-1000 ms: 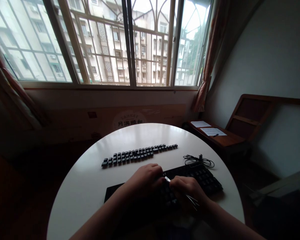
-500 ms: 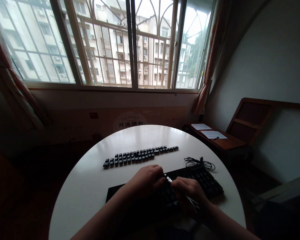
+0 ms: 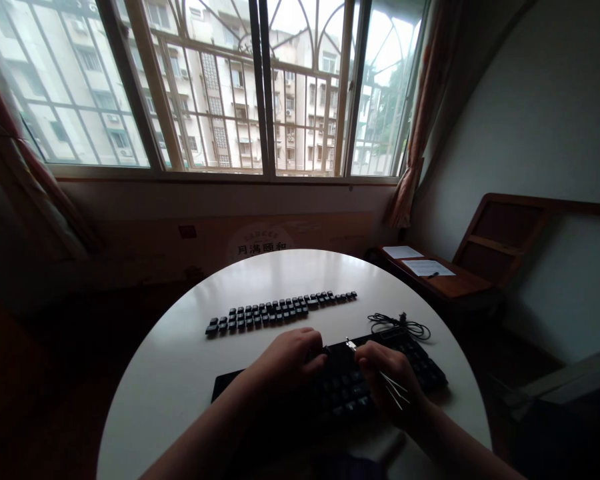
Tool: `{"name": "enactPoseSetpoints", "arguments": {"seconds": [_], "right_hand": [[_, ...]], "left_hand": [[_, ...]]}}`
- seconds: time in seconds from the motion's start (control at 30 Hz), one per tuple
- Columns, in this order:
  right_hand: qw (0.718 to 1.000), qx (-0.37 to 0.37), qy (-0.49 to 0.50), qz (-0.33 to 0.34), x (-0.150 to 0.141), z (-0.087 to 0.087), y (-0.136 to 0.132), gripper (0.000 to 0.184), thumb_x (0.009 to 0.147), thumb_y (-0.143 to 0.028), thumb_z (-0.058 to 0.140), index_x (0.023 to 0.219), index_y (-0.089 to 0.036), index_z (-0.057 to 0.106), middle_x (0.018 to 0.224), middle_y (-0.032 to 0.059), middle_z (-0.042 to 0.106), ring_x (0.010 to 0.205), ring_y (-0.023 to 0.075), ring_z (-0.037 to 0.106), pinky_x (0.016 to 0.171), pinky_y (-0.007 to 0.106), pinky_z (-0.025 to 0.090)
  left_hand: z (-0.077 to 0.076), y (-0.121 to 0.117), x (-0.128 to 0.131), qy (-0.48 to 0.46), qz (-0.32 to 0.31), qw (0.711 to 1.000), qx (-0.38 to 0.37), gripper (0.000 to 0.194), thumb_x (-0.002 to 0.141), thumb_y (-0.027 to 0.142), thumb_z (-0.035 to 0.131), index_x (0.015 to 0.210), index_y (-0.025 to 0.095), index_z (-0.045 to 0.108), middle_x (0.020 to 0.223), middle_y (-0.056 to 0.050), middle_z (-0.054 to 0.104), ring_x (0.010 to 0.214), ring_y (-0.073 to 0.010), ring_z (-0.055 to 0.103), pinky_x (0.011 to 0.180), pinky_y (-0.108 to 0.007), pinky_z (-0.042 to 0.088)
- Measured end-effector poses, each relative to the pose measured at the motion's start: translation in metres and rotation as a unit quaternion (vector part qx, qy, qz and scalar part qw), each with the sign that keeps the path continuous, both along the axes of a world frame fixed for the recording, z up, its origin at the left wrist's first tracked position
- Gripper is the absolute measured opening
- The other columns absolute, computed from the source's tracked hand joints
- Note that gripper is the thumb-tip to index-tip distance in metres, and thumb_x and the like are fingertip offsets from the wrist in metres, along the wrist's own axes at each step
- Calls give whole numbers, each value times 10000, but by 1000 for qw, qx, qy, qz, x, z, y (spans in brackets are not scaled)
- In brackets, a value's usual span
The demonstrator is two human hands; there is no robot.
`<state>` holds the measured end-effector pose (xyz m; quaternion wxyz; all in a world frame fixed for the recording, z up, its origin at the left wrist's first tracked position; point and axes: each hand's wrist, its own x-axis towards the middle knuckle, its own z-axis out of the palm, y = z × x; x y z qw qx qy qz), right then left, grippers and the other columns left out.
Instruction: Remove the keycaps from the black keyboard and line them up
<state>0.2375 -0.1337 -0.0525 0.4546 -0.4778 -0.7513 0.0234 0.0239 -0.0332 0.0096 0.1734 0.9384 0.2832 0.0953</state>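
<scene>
Head view: on a round white table [image 3: 160,380], a black keyboard [image 3: 343,385] lies beneath both hands; loose black keycaps [image 3: 280,310] stand in rows beyond it. Left hand [image 3: 293,357]: fingers curled narrow above the keyboard; whether they pinch a cap cannot be told. Right hand [image 3: 387,370]: closed around a slim metal tool [image 3: 351,345], probably a keycap puller. Keycap removal appears in hand; the next move would call for a squarely seated tip and straight pull.
</scene>
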Motion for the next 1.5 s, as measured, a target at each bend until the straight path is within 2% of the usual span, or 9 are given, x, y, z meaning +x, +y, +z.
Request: {"name": "enactPoseSetpoints", "arguments": {"seconds": [0.13, 0.23, 0.4, 0.6, 0.77, 0.9, 1.03, 1.2, 1.5], "right_hand": [[1000, 23, -15, -14, 0, 5, 0, 255, 1012, -262, 360, 853, -198, 549, 725, 20, 533, 631, 156, 497, 584, 293, 361], [998, 51, -41, -25, 0, 7, 1, 240, 1003, -235, 351, 897, -206, 565, 843, 57, 584, 769, 201, 537, 697, 345, 411], [994, 74, -61, -44, -2, 13, -1, 197, 968, -140, 381, 968, -220, 562, 1024, 78, 607, 919, 231, 545, 823, 400, 404], [994, 93, -54, -9, -8, 13, -1, 198, 951, -86, 379, 957, -212, 532, 823, 43, 606, 753, 200, 545, 708, 346, 420], [994, 81, -75, -15, -8, 6, 0, 178, 967, -120, 398, 946, -206, 552, 713, 22, 589, 631, 172, 536, 606, 306, 399], [994, 81, -74, -22, -8, 2, 1, 147, 975, -166, 448, 986, -203, 589, 716, 23, 653, 589, 155, 579, 580, 288, 419], [997, 55, -54, -1, -8, -1, 2, 148, 970, -194, 483, 1044, -199, 611, 712, 15, 692, 558, 142, 628, 564, 262, 452], [998, 29, -49, 14, -7, -1, 2, 168, 961, -194, 508, 1088, -199, 617, 791, 28, 731, 629, 152, 688, 598, 253, 488], [999, 3, -41, 25, -7, 1, 1, 198, 946, -185, 524, 1115, -196, 628, 809, 35, 736, 641, 152, 688, 625, 250, 508]], "left_hand": [[-2, 1, 0, -2, -8, 1000, -1, 129, 870, 317, 535, 834, 195, 553, 912, -32, 633, 763, -169, 571, 641, -256, 415], [-3, 1, -1, -1, -12, 1000, 1, 141, 875, 330, 532, 843, 196, 561, 918, -34, 633, 774, -173, 573, 649, -258, 419], [-3, 1, -1, -5, -16, 1000, 9, 139, 874, 330, 535, 838, 199, 564, 898, -26, 630, 761, -169, 570, 646, -257, 413], [-3, 1, -2, -4, -19, 1000, 7, 143, 880, 334, 535, 845, 201, 575, 898, -29, 638, 753, -167, 574, 629, -253, 406], [-5, 1, -1, 0, -26, 1000, 18, 153, 882, 341, 542, 850, 199, 587, 898, -27, 642, 755, -164, 580, 627, -251, 408], [-5, 1, -1, 13, -31, 999, 19, 164, 880, 348, 544, 856, 198, 607, 896, -33, 648, 757, -168, 586, 633, -255, 409], [-5, 1, -1, 17, -35, 999, 21, 169, 874, 351, 549, 855, 199, 620, 885, -35, 653, 751, -172, 586, 628, -255, 403], [-8, 2, -2, 7, -38, 999, 25, 168, 876, 351, 551, 862, 201, 625, 874, -29, 656, 744, -170, 587, 624, -256, 398], [-8, 2, -2, 11, -38, 999, 29, 173, 883, 355, 556, 860, 200, 629, 873, -29, 658, 745, -169, 586, 623, -260, 394]]}}
